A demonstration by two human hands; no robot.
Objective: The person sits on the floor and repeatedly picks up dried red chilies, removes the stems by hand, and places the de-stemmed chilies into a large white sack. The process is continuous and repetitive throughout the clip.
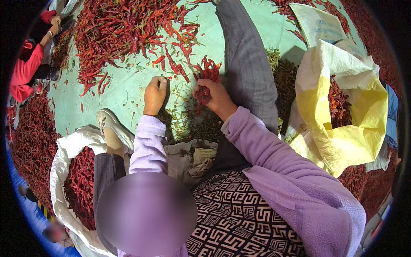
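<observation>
My right hand (pixel 215 96) grips a bunch of dried red chili peppers (pixel 210 69), which stick out above and below the fingers. Just left of it, my left hand (pixel 155 95) is curled with the thumb against the forefinger. I see no pepper in that hand; a small red bit shows by its fingertips, and I cannot tell if it touches them. Beyond both hands a large heap of red chili peppers (pixel 118 29) spreads over the pale green ground sheet (pixel 112 74). Loose green stems (pixel 178 109) lie between my forearms.
At right stands a yellow and white woven sack (pixel 356 141) with chilies inside. A white sack (pixel 59 180) of red chilies stands open by my left shoe (pixel 112 125). Brown stem debris (pixel 286 86) lies beside my right leg. Another person's red sleeve (pixel 27 74) is at far left.
</observation>
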